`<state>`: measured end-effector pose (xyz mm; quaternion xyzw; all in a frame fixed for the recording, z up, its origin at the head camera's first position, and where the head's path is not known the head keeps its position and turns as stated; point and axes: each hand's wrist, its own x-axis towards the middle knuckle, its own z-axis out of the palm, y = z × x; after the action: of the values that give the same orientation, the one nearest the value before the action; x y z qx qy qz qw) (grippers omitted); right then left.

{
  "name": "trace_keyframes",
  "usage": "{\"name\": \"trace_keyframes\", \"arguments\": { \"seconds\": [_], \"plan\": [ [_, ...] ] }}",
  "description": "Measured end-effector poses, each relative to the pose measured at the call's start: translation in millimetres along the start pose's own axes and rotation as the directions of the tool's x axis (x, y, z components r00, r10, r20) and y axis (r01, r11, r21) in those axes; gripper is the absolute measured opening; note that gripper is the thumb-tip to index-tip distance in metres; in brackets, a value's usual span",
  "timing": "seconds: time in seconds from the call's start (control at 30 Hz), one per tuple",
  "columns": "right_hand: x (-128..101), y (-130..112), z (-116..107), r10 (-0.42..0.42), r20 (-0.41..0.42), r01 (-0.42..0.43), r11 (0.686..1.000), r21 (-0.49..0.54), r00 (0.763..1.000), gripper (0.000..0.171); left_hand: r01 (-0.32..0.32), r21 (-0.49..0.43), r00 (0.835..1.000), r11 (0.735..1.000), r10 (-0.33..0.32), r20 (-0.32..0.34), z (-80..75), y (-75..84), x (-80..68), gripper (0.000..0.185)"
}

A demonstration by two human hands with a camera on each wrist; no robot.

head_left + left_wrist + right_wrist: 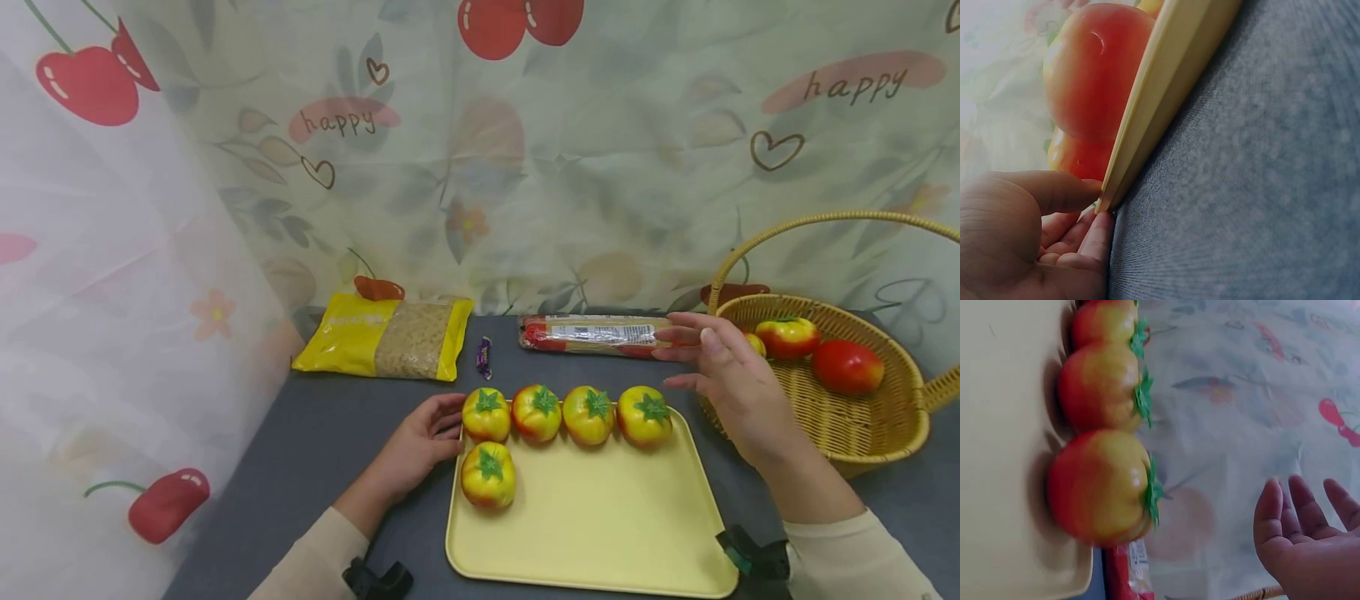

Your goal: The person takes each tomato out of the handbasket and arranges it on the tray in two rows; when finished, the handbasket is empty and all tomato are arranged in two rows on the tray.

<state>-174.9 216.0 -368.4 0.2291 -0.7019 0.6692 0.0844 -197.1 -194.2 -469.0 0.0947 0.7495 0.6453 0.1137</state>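
Head view: The tray (592, 533) lies flat on the counter (322, 450). Five tomato-like fruits (488, 487) sit on it: four in a row along the far edge, one in front of the leftmost. The left hand (420, 437) is at the tray's far left corner. The right hand (738, 387) is raised between tray and basket (810, 412), fingers spread, holding nothing. At least two fruits lie in the basket; a further one is partly hidden by the right hand. Legible writing: "happy", twice, on the backdrop (547, 208). Print on the yellow bag (386, 340), the red packet (592, 333) and the purple wrapped sweet (483, 358) is unreadable.

Left wrist view: The left hand pinches the tray corner, thumb on the rim, fingertips against the underside. The tray appears stiff and light; hold it by the rim, at opposite sides.

Right wrist view: The right hand's fingers are apart and loosely bent, clear of the fruits. The glossy skins suggest firm, light, slightly slippery bodies prone to rolling. Grasp around the widest girth; avoid the green leaf crown, possibly the fragile part.
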Motion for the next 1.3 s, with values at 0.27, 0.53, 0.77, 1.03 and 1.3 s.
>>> {"name": "trace_keyframes", "arguments": {
  "seconds": [0.27, 0.53, 0.77, 1.03, 1.3],
  "plan": [
    [1.2, 2.9, -27.1, 0.008, -0.076, 0.0, 0.994, 0.105, 0.997, 0.043, 0.007, 0.001, 1.0, 1.0, -0.007, 0.0, 0.9, 1.3, 0.3, 0.067],
    [0.4, 8.9, -50.2, 0.014, -0.162, 0.013, 0.986, 0.168, 0.987, 0.043, 0.007, -0.002, 1.0, 1.0, -0.007, 0.003, 2.9, 0.1, 1.2, 0.067],
    [0.3, 14.4, -75.7, 0.023, -0.2, 0.01, 0.987, 0.162, 0.979, 0.04, 0.011, -0.003, 1.0, 1.0, -0.011, 0.001, 3.2, 1.8, 0.8, 0.067],
    [4.3, 22.5, -99.5, 0.086, -0.249, -0.048, 0.987, 0.154, 0.965, 0.034, 0.016, -0.018, 1.0, 1.0, -0.016, -0.001, 3.5, 1.5, -0.2, 0.068],
    [0.5, 36.9, -112.8, 0.225, -0.31, -0.212, 0.974, 0.076, 0.924, 0.023, 0.015, -0.009, 1.0, 1.0, -0.015, 0.007, 3.5, 1.2, 0.3, 0.068]
  ]
}}
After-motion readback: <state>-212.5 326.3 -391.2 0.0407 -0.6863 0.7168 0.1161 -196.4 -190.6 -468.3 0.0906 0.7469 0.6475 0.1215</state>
